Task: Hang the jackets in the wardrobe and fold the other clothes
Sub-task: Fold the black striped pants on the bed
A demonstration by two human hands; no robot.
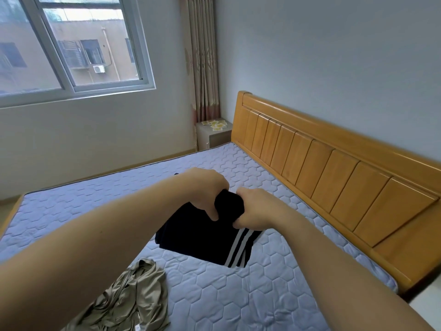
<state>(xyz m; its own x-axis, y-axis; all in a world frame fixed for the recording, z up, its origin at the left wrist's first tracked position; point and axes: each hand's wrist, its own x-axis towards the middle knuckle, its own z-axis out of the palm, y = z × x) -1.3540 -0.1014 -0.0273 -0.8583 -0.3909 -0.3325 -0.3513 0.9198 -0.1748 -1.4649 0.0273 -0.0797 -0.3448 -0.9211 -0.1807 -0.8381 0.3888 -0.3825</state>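
A dark navy garment with white side stripes point(202, 240) lies partly folded on the blue quilted mattress point(274, 295). My left hand point(205, 192) grips its far top edge, fingers curled over the fabric. Close beside it, my right hand point(255, 209) pinches the same edge, and the cloth bunches up between the two hands. A crumpled olive-khaki garment point(128, 299) lies on the mattress near me at the lower left, untouched.
A wooden headboard point(334, 168) runs along the right side of the bed. A small bedside cabinet point(214, 134) with yellow packets on top stands in the corner under a curtain point(205, 68). A window point(71, 44) fills the left wall.
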